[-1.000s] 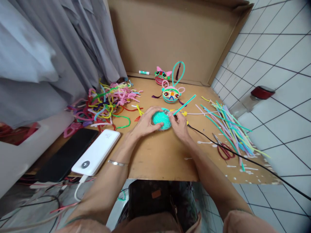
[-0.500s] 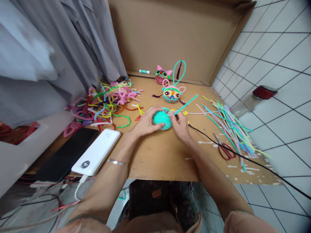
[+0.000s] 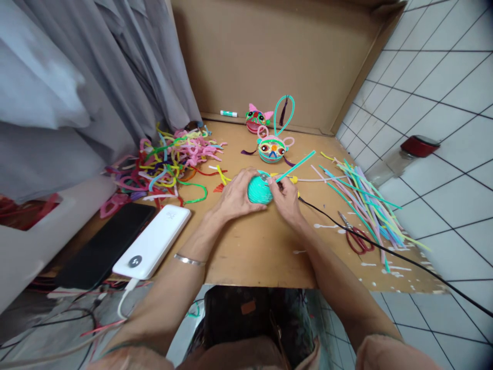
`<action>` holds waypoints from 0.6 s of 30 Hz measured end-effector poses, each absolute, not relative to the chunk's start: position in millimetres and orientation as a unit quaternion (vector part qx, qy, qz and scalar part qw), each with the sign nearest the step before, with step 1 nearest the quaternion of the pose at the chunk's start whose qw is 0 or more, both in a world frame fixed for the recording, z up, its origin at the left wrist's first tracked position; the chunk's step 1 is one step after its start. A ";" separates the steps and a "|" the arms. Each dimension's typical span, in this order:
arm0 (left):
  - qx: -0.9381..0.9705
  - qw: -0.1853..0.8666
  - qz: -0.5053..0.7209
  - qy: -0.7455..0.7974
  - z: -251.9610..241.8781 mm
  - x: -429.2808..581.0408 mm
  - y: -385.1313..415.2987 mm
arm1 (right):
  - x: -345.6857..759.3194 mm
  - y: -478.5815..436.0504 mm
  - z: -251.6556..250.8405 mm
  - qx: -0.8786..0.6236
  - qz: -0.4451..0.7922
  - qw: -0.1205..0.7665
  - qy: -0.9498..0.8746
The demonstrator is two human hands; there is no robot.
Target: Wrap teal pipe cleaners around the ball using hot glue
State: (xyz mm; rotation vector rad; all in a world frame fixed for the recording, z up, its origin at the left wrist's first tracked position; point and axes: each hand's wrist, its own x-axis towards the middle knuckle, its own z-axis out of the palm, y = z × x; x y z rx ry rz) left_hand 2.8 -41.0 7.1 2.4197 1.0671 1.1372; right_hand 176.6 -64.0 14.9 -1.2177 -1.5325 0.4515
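Observation:
Between my hands, just above the table, is a turquoise ball wound from pipe cleaner. My left hand wraps round its left side, the thumb beneath. My right hand pinches a turquoise pipe cleaner against the ball's right edge; the free end sticks out up and to the right. Part of the ball's top is hidden by fingers. Beyond the hands sits a turquoise animal head with pink loop ears and a tall loop. Behind it is a second, red-mouthed head with pink pointed ears.
Tangled pipe cleaners lie left, straight ones right beside red-handled scissors. A white power bank and black phone lie front left. A black cable crosses the right side. Cardboard stands behind.
My left hand has shifted a little right and its thumb has slid lower under the ball. My right hand stays put; the pipe cleaner's free end has moved very slightly.

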 end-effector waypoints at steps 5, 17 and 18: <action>0.823 0.140 0.420 0.355 6.1 5.9 -42.1 | 175.6 -64.7 15.2 -0.512 0.205 0.546 -0.631; 0.778 0.214 0.453 0.380 5.8 6.1 -38.9 | 179.5 -74.2 33.8 -0.420 0.272 0.536 -0.680; 0.765 0.232 0.455 0.392 5.5 5.7 -38.2 | 180.9 -73.8 34.6 -0.414 0.267 0.541 -0.682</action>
